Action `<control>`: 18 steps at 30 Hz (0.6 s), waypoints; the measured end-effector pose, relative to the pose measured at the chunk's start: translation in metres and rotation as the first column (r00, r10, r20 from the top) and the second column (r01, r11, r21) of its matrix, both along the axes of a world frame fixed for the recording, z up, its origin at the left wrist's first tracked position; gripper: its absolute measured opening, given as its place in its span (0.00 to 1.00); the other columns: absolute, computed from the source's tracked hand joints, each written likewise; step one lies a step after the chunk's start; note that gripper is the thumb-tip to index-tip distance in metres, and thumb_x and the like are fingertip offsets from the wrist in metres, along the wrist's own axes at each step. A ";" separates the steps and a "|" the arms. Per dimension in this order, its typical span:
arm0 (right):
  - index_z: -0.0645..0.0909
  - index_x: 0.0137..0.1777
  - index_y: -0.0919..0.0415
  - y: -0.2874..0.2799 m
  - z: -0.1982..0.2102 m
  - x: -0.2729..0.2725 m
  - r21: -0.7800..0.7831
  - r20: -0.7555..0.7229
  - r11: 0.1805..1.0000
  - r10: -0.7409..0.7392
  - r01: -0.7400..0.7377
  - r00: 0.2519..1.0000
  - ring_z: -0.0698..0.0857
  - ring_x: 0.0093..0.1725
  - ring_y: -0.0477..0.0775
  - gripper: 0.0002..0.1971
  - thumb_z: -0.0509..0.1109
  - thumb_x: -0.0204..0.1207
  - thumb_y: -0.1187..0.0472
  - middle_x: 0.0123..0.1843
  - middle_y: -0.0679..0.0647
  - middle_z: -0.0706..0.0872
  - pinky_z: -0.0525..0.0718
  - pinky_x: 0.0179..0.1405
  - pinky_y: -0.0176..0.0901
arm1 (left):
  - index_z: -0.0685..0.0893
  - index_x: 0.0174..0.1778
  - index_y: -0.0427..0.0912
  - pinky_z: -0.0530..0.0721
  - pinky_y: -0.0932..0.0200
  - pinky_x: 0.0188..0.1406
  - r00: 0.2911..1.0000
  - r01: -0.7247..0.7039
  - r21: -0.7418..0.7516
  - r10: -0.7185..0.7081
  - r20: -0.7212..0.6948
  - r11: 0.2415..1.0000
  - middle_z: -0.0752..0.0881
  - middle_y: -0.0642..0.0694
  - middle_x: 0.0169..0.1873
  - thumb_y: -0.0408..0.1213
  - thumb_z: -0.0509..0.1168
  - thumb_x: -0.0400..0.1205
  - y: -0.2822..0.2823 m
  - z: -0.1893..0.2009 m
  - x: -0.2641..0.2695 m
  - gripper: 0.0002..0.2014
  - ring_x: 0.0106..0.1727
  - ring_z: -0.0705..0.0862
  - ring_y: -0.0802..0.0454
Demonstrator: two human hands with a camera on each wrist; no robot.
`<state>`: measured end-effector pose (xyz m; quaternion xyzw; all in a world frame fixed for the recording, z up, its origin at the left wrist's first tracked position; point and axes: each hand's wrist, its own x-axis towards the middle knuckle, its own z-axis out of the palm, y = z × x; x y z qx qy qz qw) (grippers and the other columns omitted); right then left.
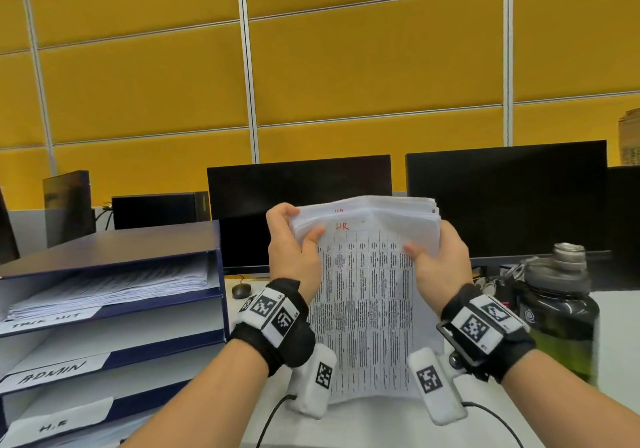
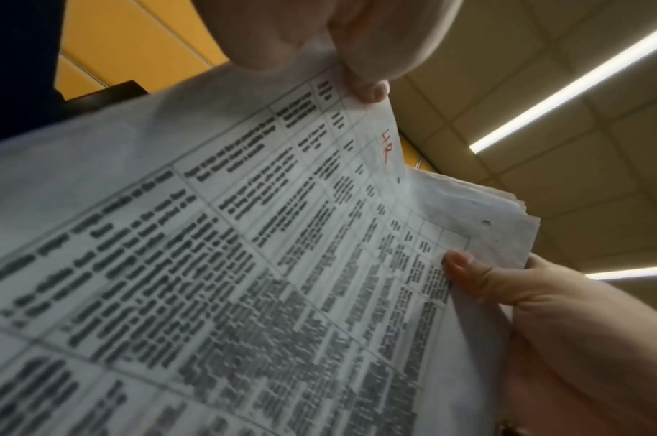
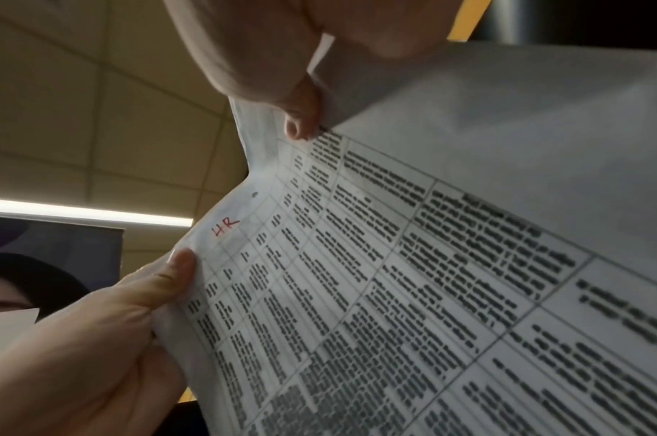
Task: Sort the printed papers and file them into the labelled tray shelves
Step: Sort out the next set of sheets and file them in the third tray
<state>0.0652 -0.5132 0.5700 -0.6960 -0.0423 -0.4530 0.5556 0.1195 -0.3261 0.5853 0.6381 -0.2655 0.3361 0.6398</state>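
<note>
On top tray shelf [image 1: 114, 303], printed papers [image 1: 114, 284], ADMIN shelf [image 1: 114, 335] bare

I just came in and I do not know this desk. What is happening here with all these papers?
A person is sorting printed papers at a desk. Both hands hold up a stack of papers: the left hand grips its left edge and the right hand its right edge. The front sheet is a table marked HR in red. To the left stands a tray rack with labelled shelves; the top shelf already holds papers, and the HR shelf is at the bottom. A water bottle stands on the right.
</note>
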 end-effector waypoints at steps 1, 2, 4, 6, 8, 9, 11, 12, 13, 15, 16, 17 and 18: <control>0.72 0.57 0.51 0.001 0.003 -0.001 -0.003 0.026 1.000 0.003 -0.003 1.000 0.81 0.49 0.42 0.13 0.67 0.77 0.68 0.49 0.44 0.79 0.81 0.40 0.34 | 0.63 0.58 0.55 0.90 0.49 0.44 1.000 0.016 -0.035 -0.015 0.015 0.999 0.77 0.54 0.51 0.33 0.65 0.82 -0.001 0.002 -0.002 0.19 0.50 0.85 0.51; 0.72 0.57 0.52 0.001 0.003 -0.001 -0.005 0.038 1.000 0.007 -0.007 0.999 0.81 0.49 0.41 0.13 0.67 0.77 0.68 0.50 0.44 0.79 0.81 0.40 0.34 | 0.62 0.59 0.56 0.89 0.52 0.45 1.000 0.023 -0.066 -0.022 0.014 0.998 0.77 0.52 0.52 0.33 0.66 0.81 -0.003 0.003 -0.003 0.21 0.51 0.85 0.52; 0.73 0.60 0.53 0.004 -0.003 0.002 -0.001 0.004 1.000 0.019 -0.019 1.000 0.81 0.51 0.42 0.15 0.67 0.77 0.68 0.52 0.45 0.80 0.83 0.44 0.38 | 0.61 0.60 0.56 0.88 0.54 0.47 0.998 0.018 -0.110 -0.024 -0.055 0.994 0.78 0.50 0.53 0.33 0.67 0.81 -0.007 -0.002 -0.004 0.23 0.51 0.85 0.53; 0.71 0.65 0.54 0.007 -0.013 0.006 0.006 -0.085 1.000 0.020 -0.020 0.996 0.81 0.55 0.48 0.18 0.67 0.78 0.68 0.55 0.48 0.80 0.83 0.51 0.46 | 0.63 0.60 0.54 0.88 0.54 0.45 0.984 0.008 -0.110 -0.027 -0.176 0.994 0.79 0.48 0.52 0.37 0.68 0.80 -0.009 -0.012 -0.004 0.21 0.49 0.85 0.52; 0.69 0.66 0.55 0.007 -0.021 0.007 0.026 -0.153 0.999 0.024 -0.020 0.988 0.80 0.56 0.49 0.18 0.67 0.78 0.67 0.53 0.47 0.78 0.82 0.50 0.45 | 0.68 0.58 0.51 0.85 0.61 0.37 0.966 0.022 -0.087 -0.043 -0.255 0.996 0.82 0.50 0.50 0.42 0.70 0.79 -0.007 -0.019 -0.002 0.18 0.46 0.85 0.56; 0.68 0.66 0.55 0.005 -0.023 0.007 0.028 -0.168 0.999 0.024 -0.020 0.986 0.80 0.54 0.48 0.19 0.67 0.78 0.66 0.52 0.45 0.77 0.81 0.47 0.42 | 0.72 0.56 0.49 0.83 0.64 0.35 0.962 0.032 -0.081 -0.053 -0.267 0.996 0.83 0.51 0.48 0.44 0.71 0.78 -0.005 -0.020 0.000 0.16 0.45 0.85 0.57; 0.68 0.65 0.55 0.001 -0.025 0.005 0.015 -0.178 1.000 0.016 -0.014 0.984 0.79 0.48 0.41 0.19 0.69 0.77 0.65 0.50 0.42 0.77 0.78 0.40 0.34 | 0.77 0.52 0.47 0.84 0.61 0.37 0.954 0.044 -0.081 -0.065 -0.291 0.996 0.86 0.50 0.47 0.47 0.72 0.76 0.000 -0.019 0.005 0.15 0.46 0.87 0.55; 0.68 0.64 0.54 -0.001 -0.025 0.005 0.007 -0.177 1.000 0.012 -0.011 0.984 0.78 0.47 0.39 0.19 0.69 0.77 0.65 0.49 0.41 0.76 0.77 0.38 0.31 | 0.79 0.50 0.47 0.85 0.60 0.38 0.949 0.048 -0.092 -0.074 -0.307 0.995 0.87 0.49 0.46 0.48 0.73 0.75 0.001 -0.020 0.006 0.14 0.46 0.87 0.53; 0.69 0.62 0.53 -0.001 -0.026 0.004 0.002 -0.172 1.000 0.015 -0.015 0.985 0.78 0.46 0.38 0.18 0.69 0.77 0.65 0.49 0.41 0.77 0.76 0.37 0.30 | 0.80 0.48 0.47 0.85 0.59 0.38 0.946 0.054 -0.108 -0.085 -0.313 0.993 0.87 0.48 0.45 0.49 0.73 0.74 0.002 -0.021 0.005 0.14 0.45 0.88 0.52; 0.70 0.59 0.52 0.002 -0.026 0.004 -0.001 -0.150 0.999 0.032 -0.033 0.988 0.79 0.47 0.39 0.16 0.69 0.77 0.67 0.49 0.41 0.78 0.77 0.35 0.30 | 0.81 0.45 0.50 0.84 0.61 0.36 0.945 0.056 -0.149 -0.100 -0.312 0.987 0.88 0.49 0.44 0.49 0.73 0.74 0.000 -0.022 0.003 0.11 0.44 0.88 0.54; 0.70 0.59 0.52 0.004 -0.026 0.004 0.000 -0.134 0.999 0.040 -0.040 0.990 0.79 0.47 0.39 0.16 0.68 0.77 0.67 0.49 0.42 0.78 0.78 0.35 0.30 | 0.80 0.45 0.52 0.83 0.63 0.35 0.948 0.049 -0.171 -0.099 -0.302 0.984 0.88 0.50 0.43 0.48 0.73 0.74 -0.001 -0.022 0.001 0.10 0.44 0.88 0.55; 0.70 0.59 0.52 0.005 -0.027 0.005 0.000 -0.124 0.999 0.041 -0.042 0.991 0.80 0.48 0.39 0.16 0.68 0.77 0.68 0.50 0.42 0.78 0.78 0.34 0.30 | 0.80 0.44 0.53 0.82 0.65 0.33 0.953 0.043 -0.189 -0.097 -0.288 0.981 0.88 0.51 0.43 0.48 0.74 0.74 -0.001 -0.022 0.000 0.10 0.43 0.87 0.57; 0.69 0.59 0.52 0.006 -0.027 0.005 0.002 -0.119 0.999 0.041 -0.041 0.992 0.79 0.48 0.39 0.17 0.69 0.76 0.68 0.50 0.43 0.78 0.78 0.35 0.30 | 0.79 0.45 0.53 0.81 0.67 0.32 0.954 0.042 -0.198 -0.098 -0.283 0.979 0.87 0.52 0.42 0.47 0.73 0.74 -0.001 -0.022 -0.001 0.10 0.42 0.86 0.58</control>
